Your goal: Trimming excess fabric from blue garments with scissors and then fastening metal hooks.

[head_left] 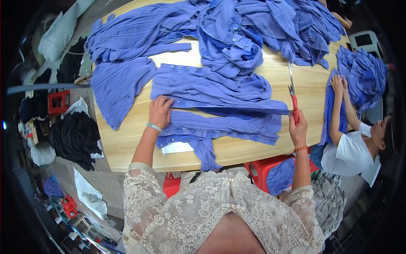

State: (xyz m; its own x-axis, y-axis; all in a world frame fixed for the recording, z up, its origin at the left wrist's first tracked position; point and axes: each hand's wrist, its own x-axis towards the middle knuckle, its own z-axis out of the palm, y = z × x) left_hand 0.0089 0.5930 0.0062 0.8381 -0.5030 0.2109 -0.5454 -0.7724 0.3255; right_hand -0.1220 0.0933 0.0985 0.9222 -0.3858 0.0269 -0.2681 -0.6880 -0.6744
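A ribbed blue garment (211, 86) lies spread across the table before me, its front edge, dotted with small metal snaps, stretched from left to right. My left hand (160, 113) is closed on the left end of that edge. At the other end, my right hand (298, 129) grips scissors (295, 103) with red handles, blades pointing away from me. The garment's right tip touches the fingers of this hand. Nearer to me lies another blue piece (224, 127) with a row of snaps, partly over a white sheet (177, 147).
Heaped blue garments (144, 31) cover the table's far side. A co-worker's hands (338, 86) rest on blue cloth at the right edge, beside a blue pile (361, 76). Red stools (270, 167) stand at the near side. Dark cloth (76, 137) lies at the left.
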